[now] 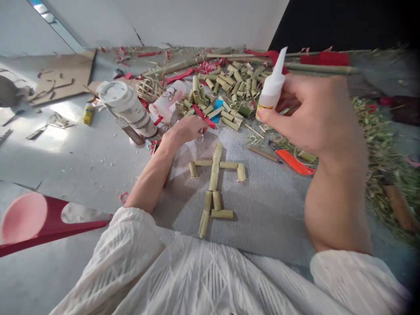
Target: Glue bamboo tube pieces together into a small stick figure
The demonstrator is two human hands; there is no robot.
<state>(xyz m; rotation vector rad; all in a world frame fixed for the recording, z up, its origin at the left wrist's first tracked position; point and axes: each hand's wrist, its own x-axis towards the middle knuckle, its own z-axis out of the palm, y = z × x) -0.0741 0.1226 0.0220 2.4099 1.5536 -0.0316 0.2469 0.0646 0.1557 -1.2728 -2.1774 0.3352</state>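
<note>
My right hand (311, 116) is closed round a small white glue bottle (272, 85), held up with its nozzle pointing up above the mat. My left hand (187, 129) reaches forward to the edge of the bamboo pile, fingers curled by a red-handled tool (203, 117); I cannot make out whether it grips it. On the grey mat (269, 205) between my arms lies a figure of short bamboo pieces (215, 175): a long upright stick, a crossbar with two end pieces, and several pieces below.
A heap of cut bamboo sections (229, 85) lies beyond the mat. To the left stand a white lidded cup (126, 107), a small plastic bottle (166, 103) and a woven ball (149, 89). An orange utility knife (293, 162) lies right of the figure. Green shavings (380, 148) cover the right side.
</note>
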